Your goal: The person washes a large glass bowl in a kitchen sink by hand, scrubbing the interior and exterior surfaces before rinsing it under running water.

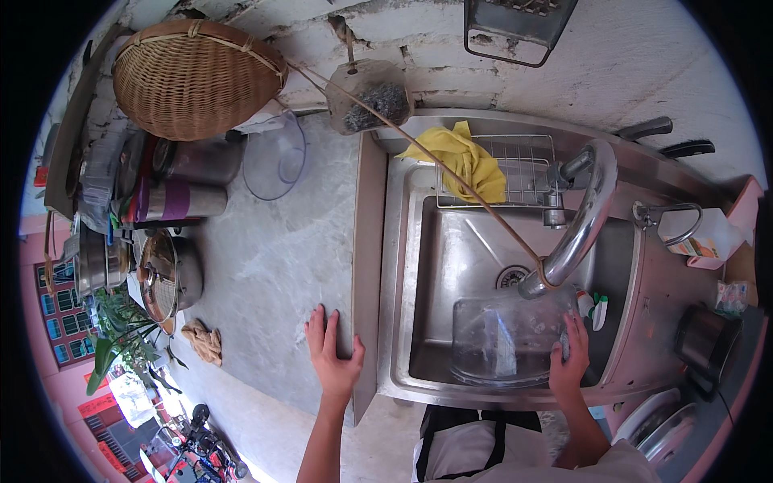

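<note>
My left hand [335, 356] rests on the edge of the grey stone-look counter [278, 253], fingers apart, with nothing in it. In the stainless steel sink [447, 247], a clear plastic container [483, 344] sits under the curved faucet [589, 217]. At the container's right side, my right hand [570, 356] grips a small grey scouring pad [565, 345], mostly covered by the fingers. The fingertips appear to touch the container wall. A bottle with a green and white top [599, 311] lies in the sink beside that hand.
A yellow cloth [468, 160] drapes over a wire rack [525, 175] at the back of the sink. A cord runs from the faucet to a woven bamboo basket [199, 84]. On the counter are a clear plastic lid [272, 163], a lidded pot [187, 271] and a brown rag [203, 341].
</note>
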Tool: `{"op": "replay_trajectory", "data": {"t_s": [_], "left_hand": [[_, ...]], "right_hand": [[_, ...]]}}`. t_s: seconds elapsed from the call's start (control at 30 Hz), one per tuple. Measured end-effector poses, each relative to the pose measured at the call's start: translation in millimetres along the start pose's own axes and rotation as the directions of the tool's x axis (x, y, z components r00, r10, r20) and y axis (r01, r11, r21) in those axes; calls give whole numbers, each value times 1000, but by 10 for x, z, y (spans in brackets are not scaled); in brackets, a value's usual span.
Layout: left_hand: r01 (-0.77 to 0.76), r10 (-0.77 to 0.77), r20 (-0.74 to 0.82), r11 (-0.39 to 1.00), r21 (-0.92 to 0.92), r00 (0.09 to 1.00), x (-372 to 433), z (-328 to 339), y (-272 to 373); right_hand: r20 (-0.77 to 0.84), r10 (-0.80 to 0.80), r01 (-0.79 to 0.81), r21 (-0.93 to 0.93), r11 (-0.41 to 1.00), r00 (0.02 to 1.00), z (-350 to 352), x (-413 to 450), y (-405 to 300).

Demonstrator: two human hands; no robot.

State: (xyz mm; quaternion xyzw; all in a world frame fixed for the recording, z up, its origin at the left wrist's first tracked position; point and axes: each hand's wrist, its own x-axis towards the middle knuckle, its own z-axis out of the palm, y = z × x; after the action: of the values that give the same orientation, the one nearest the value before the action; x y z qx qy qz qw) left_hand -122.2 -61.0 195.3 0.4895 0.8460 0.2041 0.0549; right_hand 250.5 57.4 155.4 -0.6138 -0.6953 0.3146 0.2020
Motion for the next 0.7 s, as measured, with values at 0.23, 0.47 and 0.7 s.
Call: {"op": "replay_trajectory", "data": {"t_s": [0.23,0.47,0.7], "left_hand": [[-6,6,-7,1000,7,1000,-49,-3,-26],[-7,7,2,1000,0,1000,-25,5,-32],[10,-9,-10,1000,16,1000,-4,-8,-23]], "right_hand": [[19,-2,2,-4,1000,1000,-4,-26,-45],[13,-25,25,1,1000,1000,-1,-15,-17],[46,-1,1,-6,1000,999,-48,47,-51]]}}
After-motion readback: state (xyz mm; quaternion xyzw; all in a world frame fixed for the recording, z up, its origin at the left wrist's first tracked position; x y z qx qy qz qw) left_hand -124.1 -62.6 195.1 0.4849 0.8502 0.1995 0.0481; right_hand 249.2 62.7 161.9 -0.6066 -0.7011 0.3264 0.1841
